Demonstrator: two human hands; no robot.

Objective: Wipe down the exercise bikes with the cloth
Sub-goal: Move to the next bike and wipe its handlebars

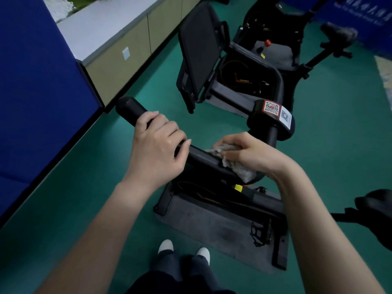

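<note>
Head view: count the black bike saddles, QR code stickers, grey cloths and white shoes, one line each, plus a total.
Black padded bike saddles: 2
Square QR code stickers: 2
Crumpled grey cloth: 1
White shoes: 2
Total: 7

A single head-worn view is given, aimed forward and steeply down; the handlebar (202, 157) is seen close below, the floor (84, 198) and shoes (165, 245) nearest.
</note>
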